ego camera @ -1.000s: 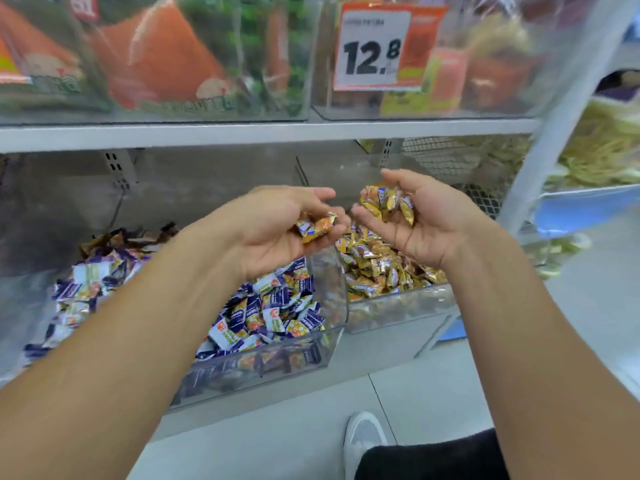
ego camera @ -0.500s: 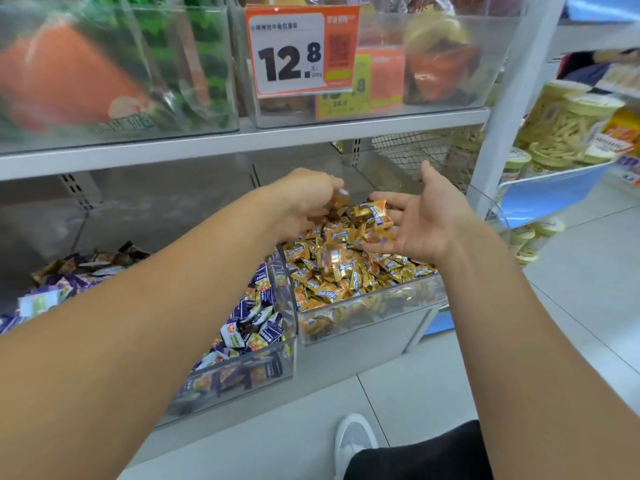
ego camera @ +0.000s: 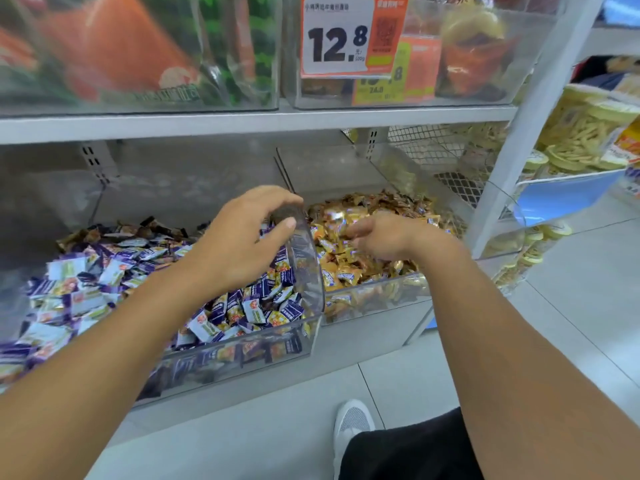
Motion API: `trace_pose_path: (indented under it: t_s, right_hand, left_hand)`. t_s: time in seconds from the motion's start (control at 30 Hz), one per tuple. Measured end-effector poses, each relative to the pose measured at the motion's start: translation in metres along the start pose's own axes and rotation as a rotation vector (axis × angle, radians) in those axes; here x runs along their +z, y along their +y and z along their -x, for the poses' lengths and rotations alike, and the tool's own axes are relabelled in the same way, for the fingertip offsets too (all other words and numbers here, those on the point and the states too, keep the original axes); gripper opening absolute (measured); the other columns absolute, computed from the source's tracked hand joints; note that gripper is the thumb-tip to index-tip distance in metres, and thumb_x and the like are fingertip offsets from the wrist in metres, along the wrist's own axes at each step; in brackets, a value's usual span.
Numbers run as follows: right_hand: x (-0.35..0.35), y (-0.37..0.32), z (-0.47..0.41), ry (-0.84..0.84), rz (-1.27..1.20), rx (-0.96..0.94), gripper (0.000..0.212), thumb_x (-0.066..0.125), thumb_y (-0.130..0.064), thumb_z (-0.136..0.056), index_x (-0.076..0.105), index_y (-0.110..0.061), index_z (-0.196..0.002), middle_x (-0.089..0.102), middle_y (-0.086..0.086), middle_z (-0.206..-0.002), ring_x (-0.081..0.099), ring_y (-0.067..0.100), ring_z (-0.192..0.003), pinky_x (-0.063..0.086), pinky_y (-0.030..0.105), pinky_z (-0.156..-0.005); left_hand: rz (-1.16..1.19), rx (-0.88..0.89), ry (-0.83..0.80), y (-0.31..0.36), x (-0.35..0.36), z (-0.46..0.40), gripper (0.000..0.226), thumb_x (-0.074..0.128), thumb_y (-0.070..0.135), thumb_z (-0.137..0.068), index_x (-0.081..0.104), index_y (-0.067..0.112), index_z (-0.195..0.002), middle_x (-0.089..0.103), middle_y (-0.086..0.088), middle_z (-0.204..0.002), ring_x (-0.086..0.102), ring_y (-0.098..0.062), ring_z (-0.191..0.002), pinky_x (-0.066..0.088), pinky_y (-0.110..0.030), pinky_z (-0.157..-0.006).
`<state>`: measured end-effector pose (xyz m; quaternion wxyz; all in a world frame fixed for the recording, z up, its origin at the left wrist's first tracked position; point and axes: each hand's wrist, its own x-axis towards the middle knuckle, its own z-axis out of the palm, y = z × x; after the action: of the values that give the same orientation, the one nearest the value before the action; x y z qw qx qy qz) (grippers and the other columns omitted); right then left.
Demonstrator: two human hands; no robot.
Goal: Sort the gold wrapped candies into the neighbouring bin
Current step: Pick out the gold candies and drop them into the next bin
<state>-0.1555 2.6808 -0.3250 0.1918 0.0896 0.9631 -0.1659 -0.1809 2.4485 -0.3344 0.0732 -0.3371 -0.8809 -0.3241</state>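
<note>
Two clear bins stand side by side on the low shelf. The left bin (ego camera: 242, 351) holds purple and white wrapped candies (ego camera: 114, 271), with a few gold ones near its right front corner (ego camera: 277, 317). The right bin (ego camera: 377, 296) is filled with gold wrapped candies (ego camera: 349, 268). My left hand (ego camera: 249, 240) hovers over the left bin next to the divider, fingers curved and apart, nothing in it. My right hand (ego camera: 384, 237) lies palm down on the gold pile, fingers pointing left, and I see nothing gripped.
The shelf above carries clear bins of snack bags and a 12.8 price tag (ego camera: 334, 36). A white upright post (ego camera: 512, 150) and wire mesh (ego camera: 450, 161) stand right of the gold bin. A snack rack (ego camera: 581, 133) lies beyond. My shoe (ego camera: 353, 420) is on the floor below.
The gold candies held in both hands are gone from them. My left hand has swung back left over the purple bin. My right hand has turned palm down onto the gold pile.
</note>
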Motion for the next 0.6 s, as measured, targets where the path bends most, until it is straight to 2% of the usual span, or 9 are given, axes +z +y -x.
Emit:
trace_pose_path:
  t_s: [0.1,0.17,0.23,0.3,0.33,0.4,0.47,0.57,0.6]
  right_hand:
    - [-0.014,0.007,0.003,0.267,0.066,0.048,0.030,0.054,-0.023,-0.100,0.066,-0.016,-0.127,0.064,0.008,-0.130,0.058,0.027,-0.116,0.044,0.030,-0.096]
    - [-0.022,-0.015,0.018,0.487,-0.073,-0.016,0.021,0.057,-0.022,-0.097,0.074,-0.017,-0.109,0.073,0.006,-0.107,0.066,0.025,-0.100,0.050,0.032,-0.090]
    - [-0.022,-0.058,0.034,0.673,-0.203,-0.220,0.019,0.059,-0.014,-0.090,0.077,-0.018,-0.097,0.074,0.002,-0.089,0.069,0.021,-0.086,0.055,0.036,-0.085]
    - [-0.008,-0.106,0.044,0.582,-0.258,-0.418,0.026,0.057,-0.006,-0.083,0.077,-0.021,-0.092,0.072,-0.001,-0.082,0.069,0.017,-0.079,0.057,0.036,-0.082]
    - [0.003,-0.126,0.043,0.469,-0.159,-0.442,0.029,0.056,-0.005,-0.083,0.077,-0.021,-0.096,0.071,-0.001,-0.085,0.068,0.016,-0.083,0.056,0.034,-0.084]
    - [0.026,-0.156,0.029,0.232,0.110,-0.344,0.031,0.054,-0.005,-0.089,0.071,-0.013,-0.113,0.069,0.006,-0.105,0.065,0.022,-0.098,0.053,0.032,-0.085]
    - [0.033,-0.164,0.012,0.104,0.213,-0.132,0.032,0.050,-0.003,-0.094,0.061,-0.003,-0.124,0.063,0.015,-0.121,0.062,0.031,-0.106,0.048,0.033,-0.076]
    - [0.031,-0.173,-0.016,0.071,0.319,-0.041,0.012,0.045,-0.001,-0.097,0.057,-0.001,-0.099,0.060,0.017,-0.109,0.058,0.031,-0.093,0.042,0.031,-0.072]
    - [0.032,-0.178,-0.027,0.060,0.354,-0.059,0.015,0.044,-0.002,-0.098,0.056,-0.002,-0.088,0.057,0.016,-0.101,0.055,0.028,-0.086,0.042,0.031,-0.070]
  left_hand:
    - [-0.047,-0.089,-0.044,-0.023,-0.012,0.021,0.034,0.058,0.030,-0.098,0.060,0.024,-0.131,0.059,0.010,-0.128,0.054,-0.008,-0.112,0.037,-0.023,-0.093]
    - [-0.174,-0.154,-0.112,-0.043,-0.025,0.031,0.031,0.061,0.039,-0.094,0.065,0.025,-0.122,0.064,0.006,-0.123,0.058,-0.016,-0.114,0.043,-0.031,-0.095]
    - [-0.234,-0.204,-0.133,-0.057,-0.037,0.038,0.032,0.060,0.046,-0.092,0.068,0.026,-0.115,0.066,0.004,-0.119,0.059,-0.020,-0.113,0.047,-0.040,-0.098]
    - [-0.274,-0.234,-0.151,-0.066,-0.049,0.045,0.034,0.059,0.049,-0.092,0.067,0.027,-0.117,0.065,0.004,-0.120,0.059,-0.019,-0.113,0.048,-0.042,-0.098]
    - [-0.320,-0.248,-0.170,-0.070,-0.053,0.047,0.035,0.059,0.050,-0.092,0.067,0.027,-0.118,0.065,0.003,-0.121,0.058,-0.020,-0.113,0.048,-0.042,-0.098]
    - [-0.443,-0.285,-0.203,-0.083,-0.063,0.052,0.040,0.059,0.053,-0.091,0.063,0.028,-0.123,0.061,0.000,-0.124,0.057,-0.026,-0.114,0.048,-0.045,-0.097]
    - [-0.540,-0.338,-0.223,-0.093,-0.071,0.052,0.049,0.058,0.054,-0.091,0.056,0.029,-0.133,0.056,-0.002,-0.130,0.053,-0.031,-0.117,0.048,-0.049,-0.097]
    - [-0.551,-0.499,-0.323,-0.114,-0.079,0.058,0.068,0.053,0.063,-0.090,0.038,0.029,-0.148,0.045,-0.007,-0.146,0.045,-0.035,-0.129,0.042,-0.051,-0.105]
    - [-0.549,-0.560,-0.404,-0.120,-0.079,0.061,0.077,0.050,0.067,-0.089,0.029,0.030,-0.153,0.036,-0.008,-0.153,0.041,-0.037,-0.134,0.039,-0.051,-0.109]
